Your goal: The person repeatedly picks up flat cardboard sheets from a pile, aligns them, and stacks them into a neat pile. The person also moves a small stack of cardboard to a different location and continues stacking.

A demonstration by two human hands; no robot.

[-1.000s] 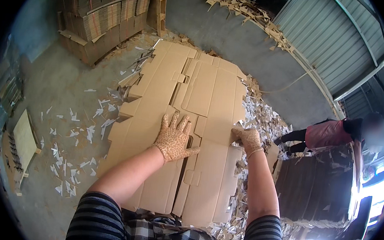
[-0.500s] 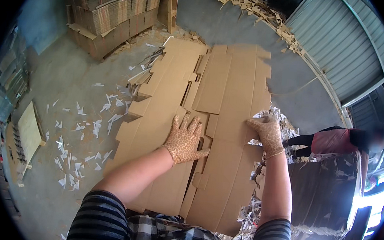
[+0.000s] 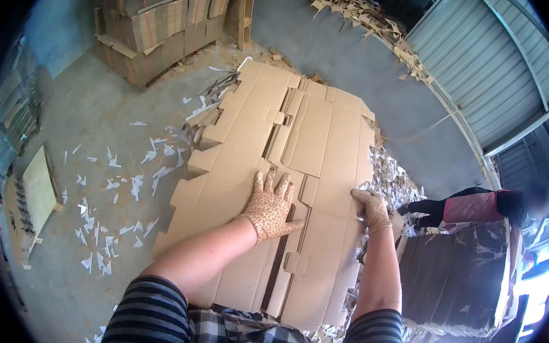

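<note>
Two columns of flat die-cut cardboard blanks lie side by side in front of me, a left cardboard blank point(image 3: 225, 148) and a right cardboard blank point(image 3: 337, 157). My left hand point(image 3: 270, 208), in a tan patterned glove, rests palm down with fingers spread near the seam between them. At the right blank's outer edge is my right hand point(image 3: 374, 210) in a matching glove, its fingers bent and closed on that edge. Notches and tabs run along the blanks' sides, and slots show in the middle.
White paper scraps point(image 3: 104, 242) litter the floor on the left, and more scraps point(image 3: 393, 174) heap up right of the blanks. Strapped cardboard stacks point(image 3: 170, 21) stand far left. A person point(image 3: 471, 206) bends over a dark bale point(image 3: 453, 276) at right. A wooden board point(image 3: 41, 188) leans at left.
The right blank's far end has come nearer and shifted slightly left. My right hand has moved a little nearer along with its edge. My left hand stays spread flat.
</note>
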